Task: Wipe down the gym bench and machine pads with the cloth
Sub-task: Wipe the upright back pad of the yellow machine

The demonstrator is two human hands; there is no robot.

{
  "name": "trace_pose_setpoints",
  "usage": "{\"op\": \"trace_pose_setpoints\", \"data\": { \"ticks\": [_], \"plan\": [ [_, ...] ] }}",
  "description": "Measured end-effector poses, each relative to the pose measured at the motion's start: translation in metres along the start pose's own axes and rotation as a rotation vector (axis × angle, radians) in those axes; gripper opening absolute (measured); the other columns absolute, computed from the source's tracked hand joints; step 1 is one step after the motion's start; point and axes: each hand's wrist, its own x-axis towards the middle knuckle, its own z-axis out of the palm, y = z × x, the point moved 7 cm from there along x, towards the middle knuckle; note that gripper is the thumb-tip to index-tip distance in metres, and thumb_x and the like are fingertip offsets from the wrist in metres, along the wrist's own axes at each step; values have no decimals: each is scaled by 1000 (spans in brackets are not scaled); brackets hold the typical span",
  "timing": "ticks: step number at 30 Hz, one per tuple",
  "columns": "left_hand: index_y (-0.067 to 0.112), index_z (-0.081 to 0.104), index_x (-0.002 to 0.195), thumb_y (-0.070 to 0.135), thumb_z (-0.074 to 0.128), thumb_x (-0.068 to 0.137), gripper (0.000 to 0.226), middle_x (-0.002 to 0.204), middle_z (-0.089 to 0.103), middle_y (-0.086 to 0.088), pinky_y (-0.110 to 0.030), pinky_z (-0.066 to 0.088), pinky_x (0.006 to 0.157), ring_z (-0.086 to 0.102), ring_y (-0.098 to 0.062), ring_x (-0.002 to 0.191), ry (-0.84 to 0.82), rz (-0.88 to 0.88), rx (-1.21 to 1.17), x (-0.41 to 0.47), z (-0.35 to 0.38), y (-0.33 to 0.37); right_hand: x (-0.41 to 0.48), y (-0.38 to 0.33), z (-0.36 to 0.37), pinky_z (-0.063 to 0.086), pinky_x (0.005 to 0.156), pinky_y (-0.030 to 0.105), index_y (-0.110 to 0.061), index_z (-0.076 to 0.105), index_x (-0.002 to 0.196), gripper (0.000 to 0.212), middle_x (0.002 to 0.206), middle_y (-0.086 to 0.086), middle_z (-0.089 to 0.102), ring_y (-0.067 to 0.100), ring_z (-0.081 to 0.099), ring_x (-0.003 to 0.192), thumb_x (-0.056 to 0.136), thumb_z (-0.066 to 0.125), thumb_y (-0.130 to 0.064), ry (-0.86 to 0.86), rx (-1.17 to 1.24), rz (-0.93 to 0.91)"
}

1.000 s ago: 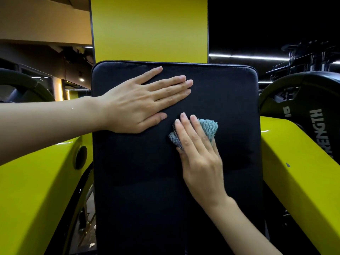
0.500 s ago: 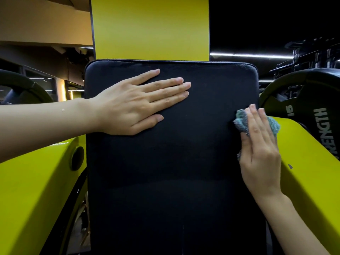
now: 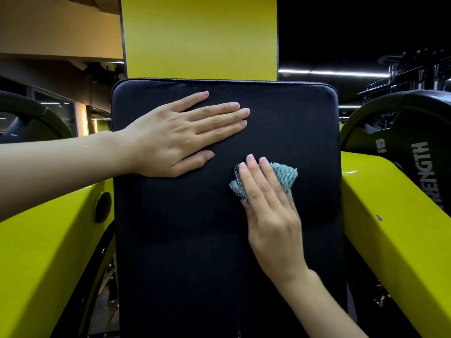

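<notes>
the left hand [image 3: 175, 135] and right hand [image 3: 271, 215] are bare, as are both forearms up to the frame edge. the fingers [image 3: 219, 109] are slender, with short, rounded nails that catch a faint gloss. knuckle creases show on the right hand. a small pale speck [image 3: 85, 147] sits on the left forearm [image 3: 61, 167].

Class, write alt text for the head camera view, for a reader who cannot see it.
A right hand presses a teal cloth against a black machine pad, while the left hand rests flat higher up. Yellow frame arms flank the pad.
</notes>
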Motion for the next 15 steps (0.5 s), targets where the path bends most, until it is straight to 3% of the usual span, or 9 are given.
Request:
{"op": "trace_pose_setpoints", "data": {
  "ticks": [5, 15],
  "plan": [
    [14, 14, 158, 35, 24, 103, 61, 166, 9, -2, -48, 13, 123, 8, -17, 153, 3, -3, 4, -1, 1, 0, 3, 45, -20, 37, 114, 49, -4, 44, 146, 45, 153, 9, 42, 22, 32, 147, 101, 45, -6, -33, -42, 6],
    [14, 14, 158, 36, 24, 103, 60, 166, 10, -1, -48, 13, 123, 10, -17, 153, 11, -8, -1, 0, 1, -1, 42, 96, -35, 24, 121, 38, -1, 40, 148, 46, 155, 10, 38, 24, 26, 149, 103, 43, -13, 52, 7, 127]
  ]
}}
